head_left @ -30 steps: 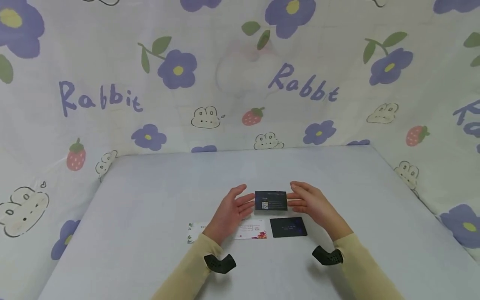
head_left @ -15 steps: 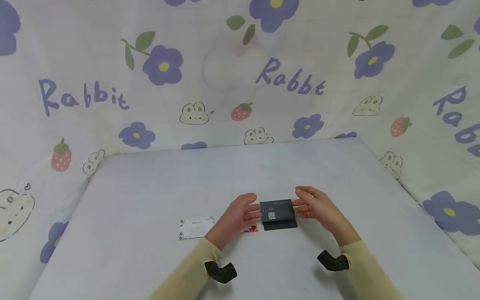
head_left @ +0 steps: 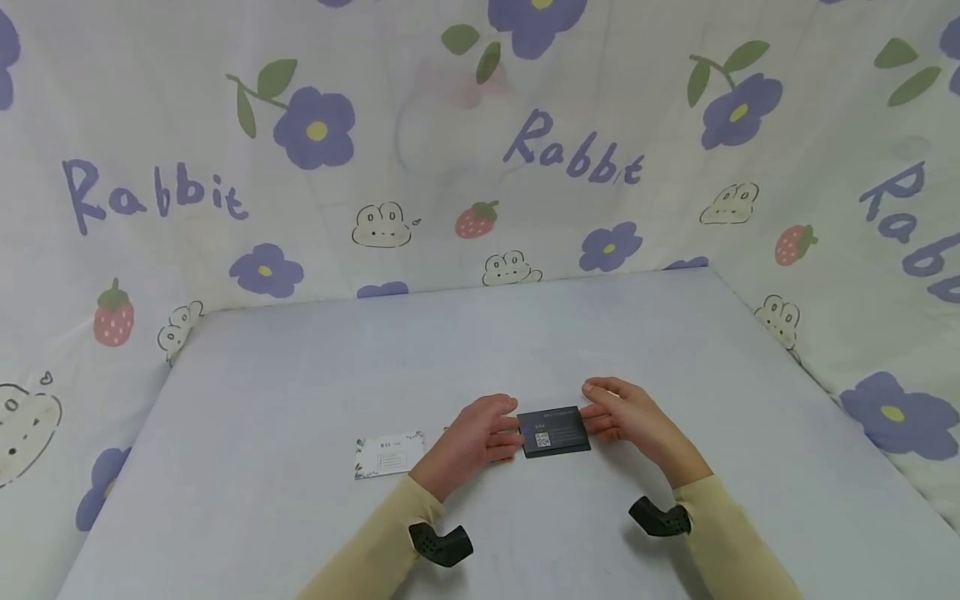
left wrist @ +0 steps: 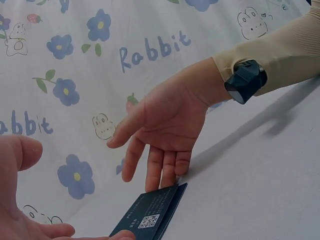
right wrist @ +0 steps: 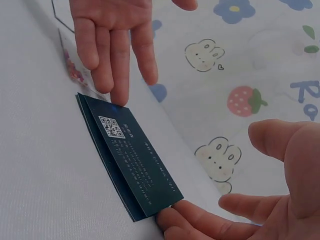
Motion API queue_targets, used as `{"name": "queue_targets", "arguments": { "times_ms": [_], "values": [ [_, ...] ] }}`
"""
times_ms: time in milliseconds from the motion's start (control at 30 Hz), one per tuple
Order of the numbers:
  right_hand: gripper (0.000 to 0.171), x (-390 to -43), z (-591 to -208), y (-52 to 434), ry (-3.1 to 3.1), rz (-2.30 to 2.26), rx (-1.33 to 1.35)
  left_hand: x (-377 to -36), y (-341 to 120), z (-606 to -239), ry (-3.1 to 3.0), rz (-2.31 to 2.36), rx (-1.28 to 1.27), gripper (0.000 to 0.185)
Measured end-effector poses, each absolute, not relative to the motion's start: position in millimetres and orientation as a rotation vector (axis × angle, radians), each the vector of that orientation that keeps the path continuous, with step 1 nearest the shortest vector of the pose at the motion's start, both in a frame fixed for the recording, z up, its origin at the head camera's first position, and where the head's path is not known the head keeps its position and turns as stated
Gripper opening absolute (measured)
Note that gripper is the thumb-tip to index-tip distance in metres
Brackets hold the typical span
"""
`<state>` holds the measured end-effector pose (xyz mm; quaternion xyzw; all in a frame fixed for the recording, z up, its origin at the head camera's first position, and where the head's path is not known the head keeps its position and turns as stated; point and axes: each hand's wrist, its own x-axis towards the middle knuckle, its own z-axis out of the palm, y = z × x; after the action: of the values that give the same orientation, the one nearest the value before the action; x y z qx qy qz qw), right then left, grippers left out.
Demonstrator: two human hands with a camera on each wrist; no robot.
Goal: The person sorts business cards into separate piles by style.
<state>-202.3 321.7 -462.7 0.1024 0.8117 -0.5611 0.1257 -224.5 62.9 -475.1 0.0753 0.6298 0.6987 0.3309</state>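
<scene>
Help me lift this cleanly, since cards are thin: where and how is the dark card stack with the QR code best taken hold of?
Take the dark card stack by its two short ends, from the left and right. It lies flat on the table and the left hand and right hand already have straight fingertips at those ends, so a pinch there probably lifts both cards together.

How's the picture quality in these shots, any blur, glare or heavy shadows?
Head view: even, soft light, no glare, only faint shadows under the arms; the dark cards are small, their print unreadable. Left wrist view: the right hand is sharp, casting a soft shadow. Right wrist view: QR code crisp, the left hand near the top edge.
</scene>
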Motion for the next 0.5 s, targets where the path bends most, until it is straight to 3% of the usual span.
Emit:
{"name": "queue_targets", "arguments": {
  "times_ms": [500],
  "values": [
    [0.062,-201.6,-463.9,319.1,2.396,-1.597,0.366,-225.3,62.5,-478.2,1.687,1.787,0.161,0.064]
  ]
}}
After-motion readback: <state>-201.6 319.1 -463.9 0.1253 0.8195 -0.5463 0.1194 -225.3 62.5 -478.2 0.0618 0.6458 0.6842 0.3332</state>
